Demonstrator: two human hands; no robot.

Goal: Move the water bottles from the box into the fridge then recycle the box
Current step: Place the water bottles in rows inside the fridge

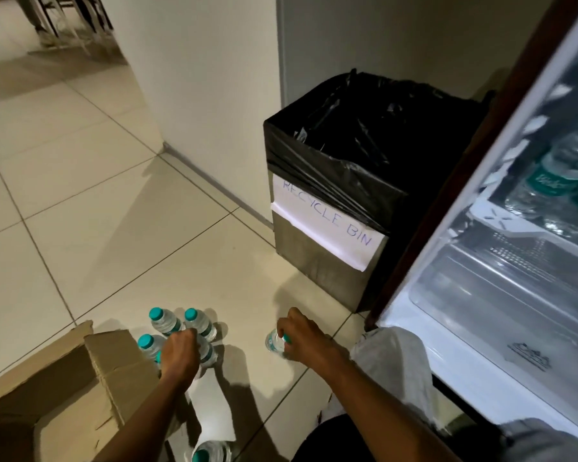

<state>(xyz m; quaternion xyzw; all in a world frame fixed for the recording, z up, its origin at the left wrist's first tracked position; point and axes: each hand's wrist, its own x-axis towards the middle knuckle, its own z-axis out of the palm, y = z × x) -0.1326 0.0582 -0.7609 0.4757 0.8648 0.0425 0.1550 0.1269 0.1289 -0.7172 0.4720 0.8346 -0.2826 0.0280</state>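
Tiled floor (80, 211): left hand (179, 353) grips a clustered bottle (207, 353); right hand (302, 335) pinches a lone bottle (274, 341).

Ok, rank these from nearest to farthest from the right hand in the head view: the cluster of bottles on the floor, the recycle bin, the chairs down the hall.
1. Cluster of bottles, left of the right hand.
2. Recycle bin, ahead against the wall.
3. Chairs, far upper left.

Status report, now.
Left hand grips a bottle in the floor cluster. Right hand grips another bottle. Fridge open, path clear.
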